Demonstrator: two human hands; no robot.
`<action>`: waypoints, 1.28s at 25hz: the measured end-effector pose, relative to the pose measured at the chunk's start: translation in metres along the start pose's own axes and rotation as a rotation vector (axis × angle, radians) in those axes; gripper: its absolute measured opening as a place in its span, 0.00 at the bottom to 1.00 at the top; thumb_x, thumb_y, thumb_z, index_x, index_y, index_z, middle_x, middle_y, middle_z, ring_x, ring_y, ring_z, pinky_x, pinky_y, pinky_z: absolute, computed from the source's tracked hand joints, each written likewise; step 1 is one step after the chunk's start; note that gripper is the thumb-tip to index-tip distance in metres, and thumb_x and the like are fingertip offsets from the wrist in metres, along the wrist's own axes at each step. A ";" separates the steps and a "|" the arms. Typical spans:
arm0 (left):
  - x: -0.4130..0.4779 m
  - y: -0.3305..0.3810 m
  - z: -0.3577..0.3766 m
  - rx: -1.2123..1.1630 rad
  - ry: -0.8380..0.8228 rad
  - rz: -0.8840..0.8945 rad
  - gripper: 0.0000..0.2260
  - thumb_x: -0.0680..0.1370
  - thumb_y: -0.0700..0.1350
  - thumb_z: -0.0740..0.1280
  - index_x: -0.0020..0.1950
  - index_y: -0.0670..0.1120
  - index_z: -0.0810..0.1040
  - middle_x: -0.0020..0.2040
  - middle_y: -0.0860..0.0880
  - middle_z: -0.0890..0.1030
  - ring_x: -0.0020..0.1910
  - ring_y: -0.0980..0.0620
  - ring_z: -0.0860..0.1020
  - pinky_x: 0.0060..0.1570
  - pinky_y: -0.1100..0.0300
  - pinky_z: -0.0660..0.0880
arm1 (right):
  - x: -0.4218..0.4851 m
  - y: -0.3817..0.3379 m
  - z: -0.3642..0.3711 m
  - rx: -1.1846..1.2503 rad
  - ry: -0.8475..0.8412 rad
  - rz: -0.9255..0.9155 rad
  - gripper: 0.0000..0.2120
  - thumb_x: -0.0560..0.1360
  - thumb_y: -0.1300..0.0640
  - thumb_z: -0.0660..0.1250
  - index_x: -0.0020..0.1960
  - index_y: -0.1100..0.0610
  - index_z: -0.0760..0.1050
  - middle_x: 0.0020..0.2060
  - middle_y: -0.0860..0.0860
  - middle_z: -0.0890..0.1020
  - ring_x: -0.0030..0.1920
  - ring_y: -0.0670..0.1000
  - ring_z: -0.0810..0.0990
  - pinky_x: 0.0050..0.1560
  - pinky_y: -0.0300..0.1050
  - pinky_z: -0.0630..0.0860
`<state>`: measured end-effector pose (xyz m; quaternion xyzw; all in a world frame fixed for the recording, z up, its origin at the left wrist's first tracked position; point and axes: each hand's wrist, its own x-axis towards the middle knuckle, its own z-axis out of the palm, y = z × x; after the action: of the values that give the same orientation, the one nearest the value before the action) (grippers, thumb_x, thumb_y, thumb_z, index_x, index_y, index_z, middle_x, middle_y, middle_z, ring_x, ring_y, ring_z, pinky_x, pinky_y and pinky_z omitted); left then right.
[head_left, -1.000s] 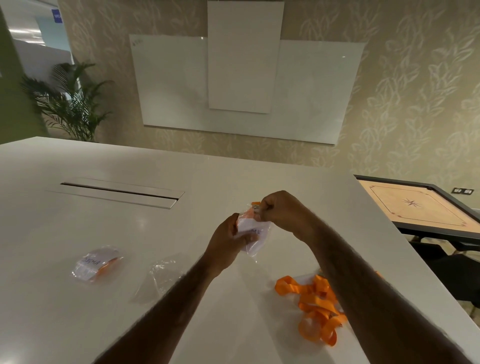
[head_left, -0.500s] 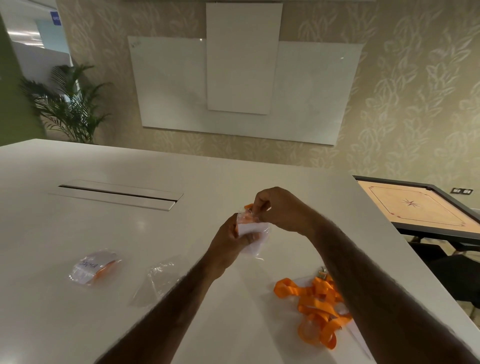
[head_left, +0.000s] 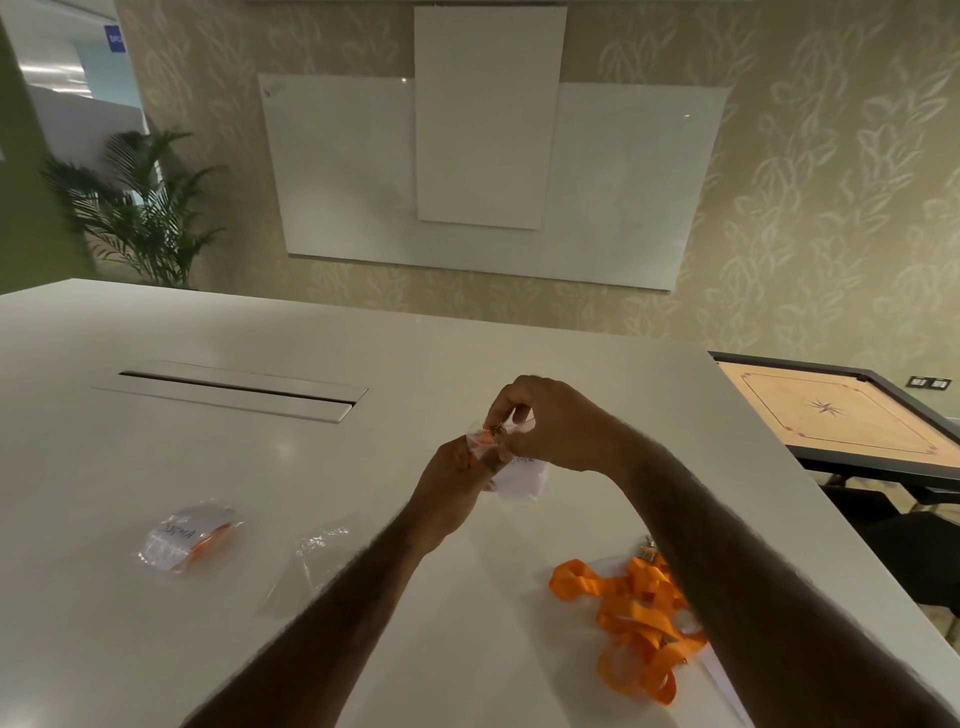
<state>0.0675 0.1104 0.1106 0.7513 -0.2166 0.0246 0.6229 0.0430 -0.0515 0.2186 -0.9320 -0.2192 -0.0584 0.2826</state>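
Note:
Above the middle of the white table (head_left: 363, 467), both hands hold a small clear plastic bag (head_left: 519, 475) with a white card and an orange strap inside. My left hand (head_left: 452, 488) grips the bag's lower left side. My right hand (head_left: 550, 421) pinches its top edge from above with fingertips and thumb. A sealed bag (head_left: 187, 535) with a handwritten card and an orange strap lies at the left. An empty clear bag (head_left: 306, 566) lies beside my left forearm. A tangle of orange lanyards (head_left: 634, 618) lies under my right forearm.
A long cable slot (head_left: 234, 387) is set into the table at the back left. A carrom board (head_left: 831, 410) stands off the table's right edge. Glass boards hang on the far wall, and a potted palm (head_left: 140, 208) stands at the left.
My right hand has loosened from a fist into a fingertip pinch at the bag's top. The bag's white card now hangs lower, below my right hand. The items on the table have not moved.

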 end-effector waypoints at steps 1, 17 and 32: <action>0.000 0.000 0.000 0.009 -0.004 0.011 0.08 0.73 0.66 0.68 0.50 0.71 0.81 0.49 0.59 0.86 0.50 0.55 0.84 0.48 0.60 0.81 | 0.000 -0.001 0.000 0.036 0.000 0.011 0.04 0.72 0.56 0.74 0.47 0.51 0.83 0.44 0.41 0.81 0.46 0.42 0.79 0.46 0.34 0.74; -0.006 -0.001 0.004 0.096 -0.026 0.085 0.06 0.79 0.57 0.66 0.51 0.69 0.81 0.48 0.64 0.85 0.48 0.65 0.81 0.44 0.75 0.72 | 0.010 -0.005 -0.004 -0.161 -0.035 0.078 0.09 0.73 0.64 0.67 0.44 0.54 0.84 0.38 0.40 0.80 0.42 0.44 0.80 0.39 0.34 0.73; 0.002 0.011 -0.002 0.042 0.039 0.081 0.08 0.79 0.59 0.63 0.52 0.64 0.82 0.47 0.59 0.85 0.45 0.61 0.82 0.42 0.71 0.76 | -0.004 -0.011 0.003 -0.318 0.055 0.040 0.12 0.76 0.60 0.61 0.49 0.52 0.83 0.44 0.46 0.79 0.44 0.48 0.77 0.53 0.49 0.74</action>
<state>0.0658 0.1099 0.1213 0.7541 -0.2341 0.0693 0.6097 0.0350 -0.0431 0.2204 -0.9673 -0.1807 -0.1121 0.1383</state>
